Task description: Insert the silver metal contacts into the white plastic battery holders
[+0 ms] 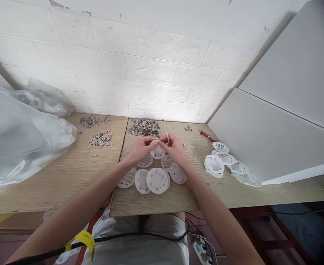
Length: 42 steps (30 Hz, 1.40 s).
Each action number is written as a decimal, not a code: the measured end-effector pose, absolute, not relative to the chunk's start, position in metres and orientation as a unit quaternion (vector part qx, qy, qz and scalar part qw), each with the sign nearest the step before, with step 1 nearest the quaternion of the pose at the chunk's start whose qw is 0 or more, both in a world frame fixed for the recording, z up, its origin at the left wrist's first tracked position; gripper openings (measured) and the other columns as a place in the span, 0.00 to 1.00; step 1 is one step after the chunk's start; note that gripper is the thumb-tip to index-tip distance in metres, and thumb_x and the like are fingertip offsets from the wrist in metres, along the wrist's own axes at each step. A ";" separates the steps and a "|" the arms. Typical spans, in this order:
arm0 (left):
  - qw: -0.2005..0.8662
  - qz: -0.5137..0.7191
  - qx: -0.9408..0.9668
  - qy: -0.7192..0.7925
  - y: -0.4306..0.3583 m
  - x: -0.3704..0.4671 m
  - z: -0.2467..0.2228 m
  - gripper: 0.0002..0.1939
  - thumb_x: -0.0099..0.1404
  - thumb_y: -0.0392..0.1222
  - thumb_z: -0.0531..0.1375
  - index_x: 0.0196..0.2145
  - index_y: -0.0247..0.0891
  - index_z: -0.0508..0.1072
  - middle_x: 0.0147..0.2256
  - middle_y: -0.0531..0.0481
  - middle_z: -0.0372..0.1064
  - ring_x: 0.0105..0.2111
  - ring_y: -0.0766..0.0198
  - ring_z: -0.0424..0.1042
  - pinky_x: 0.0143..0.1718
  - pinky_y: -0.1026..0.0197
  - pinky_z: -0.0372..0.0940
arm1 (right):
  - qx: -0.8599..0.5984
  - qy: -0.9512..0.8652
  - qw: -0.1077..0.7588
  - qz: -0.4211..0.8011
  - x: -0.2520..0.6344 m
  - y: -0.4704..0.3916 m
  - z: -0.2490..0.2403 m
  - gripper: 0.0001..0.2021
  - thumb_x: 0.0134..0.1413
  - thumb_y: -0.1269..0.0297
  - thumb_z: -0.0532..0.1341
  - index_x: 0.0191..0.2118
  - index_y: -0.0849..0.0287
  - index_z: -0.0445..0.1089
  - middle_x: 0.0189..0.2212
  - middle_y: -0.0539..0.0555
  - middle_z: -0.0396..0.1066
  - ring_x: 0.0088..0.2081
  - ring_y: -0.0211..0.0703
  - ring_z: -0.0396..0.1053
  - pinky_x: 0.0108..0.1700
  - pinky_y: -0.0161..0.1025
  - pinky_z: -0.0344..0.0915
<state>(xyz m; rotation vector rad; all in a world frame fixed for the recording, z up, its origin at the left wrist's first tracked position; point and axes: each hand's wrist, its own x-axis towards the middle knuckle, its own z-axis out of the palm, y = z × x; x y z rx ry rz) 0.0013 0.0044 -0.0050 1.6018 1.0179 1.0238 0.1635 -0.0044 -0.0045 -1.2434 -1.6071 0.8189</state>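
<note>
My left hand (143, 148) and my right hand (176, 149) meet near the middle of the table. Between them they pinch the upper edge of a round white plastic disc (158, 152) with slot-like compartments, perhaps a battery base. A thin pale strip (167, 138) shows among my right fingers; its kind is unclear. Just below lie more such discs, among them a front stack (157, 181), one disc on the left (127, 179) and one by my right wrist (177, 173). Beyond my fingertips is a heap of small metal pieces (144, 127).
Smaller metal heaps (101, 139) lie on the left table. More white discs (215, 163) and a red pen-like tool (208, 136) are at right, beside a pale panel (275, 136). A large plastic bag (26, 136) bulges over the left. A black cable (139, 234) crosses my lap.
</note>
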 end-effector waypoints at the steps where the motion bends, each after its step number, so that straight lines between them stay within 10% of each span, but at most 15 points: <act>1: 0.467 0.420 0.659 0.415 0.005 0.001 -0.006 0.17 0.59 0.51 0.60 0.38 0.35 0.79 0.33 0.47 0.75 0.31 0.64 0.67 0.31 0.64 0.60 | -0.497 -0.641 0.466 0.354 0.163 -0.004 -0.005 0.11 0.50 0.56 0.62 0.34 0.57 0.66 0.28 0.50 0.66 0.29 0.39 0.61 0.31 0.38 0.57; 24: 0.395 0.425 0.677 0.453 0.003 0.003 -0.008 0.06 0.55 0.37 0.58 0.30 0.35 0.74 0.27 0.50 0.71 0.26 0.66 0.65 0.26 0.64 0.57 | -0.473 -0.634 0.479 0.381 0.154 -0.010 -0.003 0.07 0.50 0.59 0.60 0.32 0.55 0.65 0.25 0.47 0.61 0.26 0.36 0.56 0.28 0.35 0.54; 34: 0.675 0.451 0.493 0.313 0.008 -0.001 0.000 0.21 0.55 0.44 0.67 0.47 0.37 0.75 0.48 0.42 0.72 0.43 0.60 0.73 0.44 0.57 0.69 | -0.445 -0.447 0.579 0.517 0.162 0.003 -0.008 0.16 0.37 0.55 0.67 0.30 0.55 0.62 0.27 0.48 0.62 0.25 0.35 0.59 0.27 0.36 0.58; 42: 0.686 0.462 0.497 0.262 0.013 -0.004 -0.004 0.21 0.57 0.53 0.65 0.43 0.37 0.77 0.42 0.44 0.74 0.41 0.62 0.72 0.46 0.58 0.67 | -0.457 -0.501 0.516 0.524 0.166 0.002 -0.009 0.19 0.40 0.53 0.69 0.38 0.56 0.67 0.28 0.47 0.65 0.26 0.34 0.61 0.27 0.34 0.57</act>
